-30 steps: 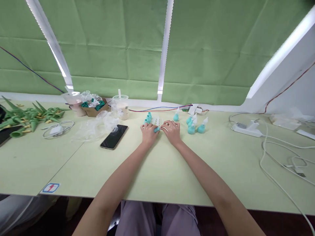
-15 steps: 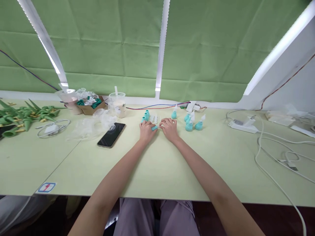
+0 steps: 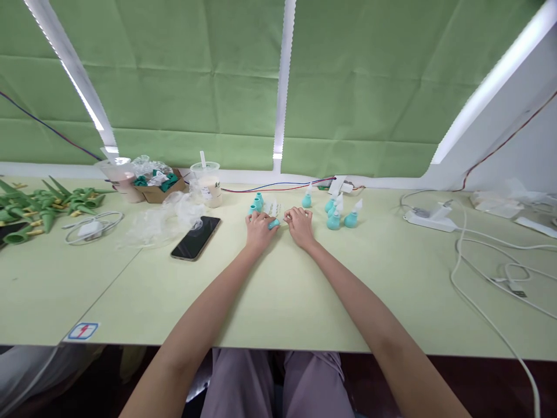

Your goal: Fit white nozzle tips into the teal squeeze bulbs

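Note:
My left hand [image 3: 259, 231] is closed around a small teal rubber bulb [image 3: 274, 223] that lies on its side, its end pointing to the right. Just right of it, the fingers of my right hand [image 3: 300, 225] are pinched together. A tiny pale piece may be at those fingertips, but it is too small to name. Beyond my left hand stand several open-topped teal bulbs [image 3: 258, 201], partly hidden by it. Small clear and white parts [image 3: 273, 208] lie between the hands, farther back. Several teal bulbs with white pointed nozzles [image 3: 350, 218] stand to the right of my right hand.
A black phone [image 3: 195, 238] lies to the left, beside crumpled clear plastic [image 3: 152, 223]. Behind are drink cups [image 3: 212, 188] and a cardboard box [image 3: 163, 191]. Green plastic parts [image 3: 47, 203] are heaped far left. A power strip [image 3: 430, 220] and white cables [image 3: 461, 273] lie right.
My right hand has shifted slightly right, away from the bulb, widening the gap a little. My left hand keeps its hold on the bulb. The view has shifted slightly.

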Available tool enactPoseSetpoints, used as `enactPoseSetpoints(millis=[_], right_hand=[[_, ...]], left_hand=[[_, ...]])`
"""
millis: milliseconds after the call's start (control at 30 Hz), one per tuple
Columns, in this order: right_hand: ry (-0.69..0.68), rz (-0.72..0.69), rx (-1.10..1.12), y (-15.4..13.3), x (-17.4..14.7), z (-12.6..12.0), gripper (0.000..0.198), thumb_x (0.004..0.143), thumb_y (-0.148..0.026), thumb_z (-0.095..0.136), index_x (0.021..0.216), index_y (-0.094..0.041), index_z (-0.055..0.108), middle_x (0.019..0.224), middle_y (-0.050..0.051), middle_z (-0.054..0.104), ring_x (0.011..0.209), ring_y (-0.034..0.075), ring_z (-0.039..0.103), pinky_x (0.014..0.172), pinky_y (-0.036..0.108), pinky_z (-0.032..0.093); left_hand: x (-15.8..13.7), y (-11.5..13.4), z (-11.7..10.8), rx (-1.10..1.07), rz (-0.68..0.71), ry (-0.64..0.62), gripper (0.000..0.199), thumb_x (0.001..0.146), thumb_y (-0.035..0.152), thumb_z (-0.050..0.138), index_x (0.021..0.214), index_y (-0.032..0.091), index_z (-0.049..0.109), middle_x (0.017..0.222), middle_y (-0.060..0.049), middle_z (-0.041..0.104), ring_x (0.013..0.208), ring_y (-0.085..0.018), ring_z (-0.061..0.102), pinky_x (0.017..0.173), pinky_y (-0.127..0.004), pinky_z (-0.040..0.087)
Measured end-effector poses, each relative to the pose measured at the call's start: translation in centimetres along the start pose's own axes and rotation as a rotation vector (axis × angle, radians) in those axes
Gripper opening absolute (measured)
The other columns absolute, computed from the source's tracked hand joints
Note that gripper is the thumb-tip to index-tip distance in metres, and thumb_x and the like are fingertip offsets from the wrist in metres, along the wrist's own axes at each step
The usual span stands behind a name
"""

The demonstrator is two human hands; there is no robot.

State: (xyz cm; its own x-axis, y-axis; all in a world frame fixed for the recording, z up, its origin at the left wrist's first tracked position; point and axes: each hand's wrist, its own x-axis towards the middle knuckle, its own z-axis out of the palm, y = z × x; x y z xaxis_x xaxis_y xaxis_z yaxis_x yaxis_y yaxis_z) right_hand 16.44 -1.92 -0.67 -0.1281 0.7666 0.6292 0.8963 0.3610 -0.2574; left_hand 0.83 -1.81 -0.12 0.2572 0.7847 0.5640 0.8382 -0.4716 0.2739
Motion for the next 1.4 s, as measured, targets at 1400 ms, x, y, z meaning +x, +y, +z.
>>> enactPoseSetpoints(millis=[1400], right_hand=[[-0.016, 0.110, -0.155, 3.3, 4.2, 4.6, 0.017, 0.085, -0.021, 0.047, 0.080, -0.019, 0.063, 0.087, 0.007, 0.065, 0.090, 0.023, 0.048, 0.081, 0.037, 0.023]], left_hand=[[0.4, -0.8, -0.3, -0.132, -0.227, 0.152, 0.026, 0.082, 0.044, 0.055, 0.098, 0.027, 0.067, 0.101, -0.003, 0.066, 0.097, -0.022, 0.048, 0.088, -0.039, 0.030]])
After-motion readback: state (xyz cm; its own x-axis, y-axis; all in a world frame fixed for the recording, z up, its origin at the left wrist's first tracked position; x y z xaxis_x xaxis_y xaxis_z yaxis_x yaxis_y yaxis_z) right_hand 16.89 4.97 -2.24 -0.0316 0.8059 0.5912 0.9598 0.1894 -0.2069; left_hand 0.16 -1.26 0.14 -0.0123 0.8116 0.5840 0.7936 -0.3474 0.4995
